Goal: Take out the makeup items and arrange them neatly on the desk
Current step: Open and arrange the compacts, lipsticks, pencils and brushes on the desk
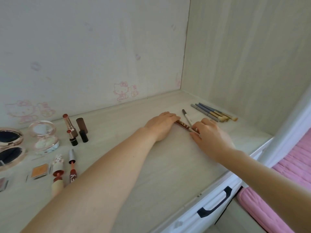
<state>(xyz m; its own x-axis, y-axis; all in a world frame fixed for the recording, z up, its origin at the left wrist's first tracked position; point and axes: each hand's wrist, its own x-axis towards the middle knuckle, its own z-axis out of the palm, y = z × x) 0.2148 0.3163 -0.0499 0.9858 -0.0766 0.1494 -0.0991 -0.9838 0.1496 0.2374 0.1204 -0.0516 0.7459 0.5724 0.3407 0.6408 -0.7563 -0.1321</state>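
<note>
- Both hands are out at the far right of the pale wood worktop (168, 174), working on one brown pencil (183, 124) with light lettering that lies flat between them.
- Left hand (162, 126) lies palm down, fingers together and curled over the pencil's left end.
- Right hand (211, 137) has its fingers bent around the pencil's right end, thumb underneath, so it's basically pinching it.
- Just behind that, a white pen with a dark cap (186, 117) lies at an angle, its near end disappearing under the right hand's fingers.
- Further right, a bunch of grey-handled brushes (212, 112) lies side by side near the side wall, bristles pointing right.
- Over on the left: two open lipsticks (69, 127) standing up with their caps (82, 126) beside them, an open round compact (43, 137), a mirror compact (10, 147) cut off by the edge, a small orange eyeshadow pan (40, 170) and two lip gloss tubes (64, 172) pulled open, lying flat.
- Pink bedding (286, 182) shows at the lower right.
</note>
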